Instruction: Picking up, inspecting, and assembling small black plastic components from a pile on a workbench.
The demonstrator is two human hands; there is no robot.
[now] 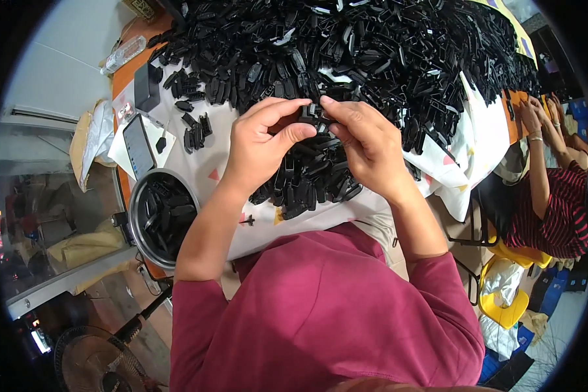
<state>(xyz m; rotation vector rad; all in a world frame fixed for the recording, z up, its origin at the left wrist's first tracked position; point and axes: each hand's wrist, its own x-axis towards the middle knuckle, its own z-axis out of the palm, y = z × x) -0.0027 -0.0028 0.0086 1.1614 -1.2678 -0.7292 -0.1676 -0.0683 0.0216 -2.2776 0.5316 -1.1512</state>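
Observation:
Between the fingertips of both hands is a small black plastic part (313, 115), held above the table. My left hand (268, 134) pinches its left side with thumb and forefinger. From the right, my right hand (367, 140) grips the same part with thumb and fingers. Fingers cover much of it, so its exact kind cannot be made out. Under and beyond my hands lies a big heap of similar black plastic parts (385, 52). A smaller pile (313, 176) of them sits just below my hands, near the table's front edge.
A round metal bowl (134, 219) of black parts stands at the left edge. Behind it are a phone (137, 145), a black box (147, 87) and a clear plastic bottle (124, 55). A fan (101, 362) is at lower left. Another person (549, 209) works at the right.

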